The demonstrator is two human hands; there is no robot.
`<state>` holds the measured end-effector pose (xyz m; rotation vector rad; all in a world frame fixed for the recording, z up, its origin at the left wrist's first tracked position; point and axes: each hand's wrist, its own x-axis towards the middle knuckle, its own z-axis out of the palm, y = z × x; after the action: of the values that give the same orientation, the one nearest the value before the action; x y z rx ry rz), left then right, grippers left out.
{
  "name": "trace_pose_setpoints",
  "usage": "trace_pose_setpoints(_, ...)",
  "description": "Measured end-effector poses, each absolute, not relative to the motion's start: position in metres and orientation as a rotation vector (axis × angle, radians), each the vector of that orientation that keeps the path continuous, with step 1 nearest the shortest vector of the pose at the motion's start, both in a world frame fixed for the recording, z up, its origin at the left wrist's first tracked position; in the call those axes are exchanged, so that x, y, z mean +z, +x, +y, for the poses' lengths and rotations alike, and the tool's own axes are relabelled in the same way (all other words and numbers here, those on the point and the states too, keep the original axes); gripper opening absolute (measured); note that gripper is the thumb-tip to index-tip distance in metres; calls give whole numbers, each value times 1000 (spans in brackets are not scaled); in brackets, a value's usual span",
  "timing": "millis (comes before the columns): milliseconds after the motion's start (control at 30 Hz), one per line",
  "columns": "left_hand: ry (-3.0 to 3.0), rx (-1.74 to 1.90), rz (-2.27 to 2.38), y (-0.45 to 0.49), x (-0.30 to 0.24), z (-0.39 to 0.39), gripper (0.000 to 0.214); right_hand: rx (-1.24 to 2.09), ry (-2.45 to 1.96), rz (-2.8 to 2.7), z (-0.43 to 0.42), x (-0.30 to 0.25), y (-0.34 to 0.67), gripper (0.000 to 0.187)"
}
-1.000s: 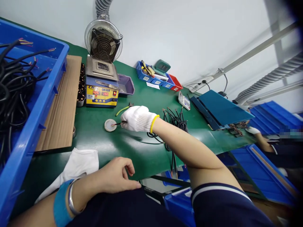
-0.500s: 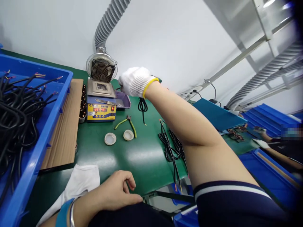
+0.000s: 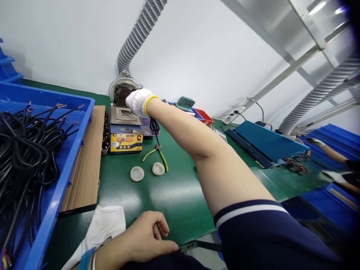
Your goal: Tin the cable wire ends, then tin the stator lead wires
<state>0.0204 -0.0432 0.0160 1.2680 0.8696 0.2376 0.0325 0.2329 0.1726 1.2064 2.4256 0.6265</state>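
Left hand (image 3: 140, 238), bare, half-curled and empty, is by the near edge of the tabletop (image 3: 174, 197), beside white cloth (image 3: 107, 227). Beyond it lie two small dishes (image 3: 137, 174) and green-handled pliers (image 3: 162, 156). With the right arm (image 3: 194, 138) outstretched, the gloved right hand (image 3: 138, 102), fingertips hidden, appears closed on black cable (image 3: 154, 126), whose coil hangs just below; a fan (image 3: 120, 96) stands behind.

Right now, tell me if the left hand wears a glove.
No, the left hand is bare, unlike the gloved right hand.

Cable (image 3: 154, 126): black, looped into a bundle, hangs below your right hand (image 3: 138, 102), tail downward, upper end hidden. Solder pot (image 3: 126, 146) stands upright before you, yellow-fronted, red digits lit, square-framed top.
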Motion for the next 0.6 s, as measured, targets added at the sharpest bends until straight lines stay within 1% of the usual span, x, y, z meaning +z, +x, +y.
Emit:
trace_pose_setpoints(100, 1266, 239, 878, 21, 17, -43, 36, 641, 1237, 2384, 228, 179, 36, 36)
trace_pose_setpoints(267, 1241, 256, 876, 22, 14, -45, 35, 618, 1401, 2544, 224, 210, 58, 33)
trace_pose_setpoints(433, 1219, 281, 892, 23, 10, -46, 35, 358, 1437, 2791, 203, 246, 86, 36)
trace_pose_setpoints(600, 1225, 332, 899, 26, 5, -46, 34, 25, 1460, 2922, 170, 264, 95, 38)
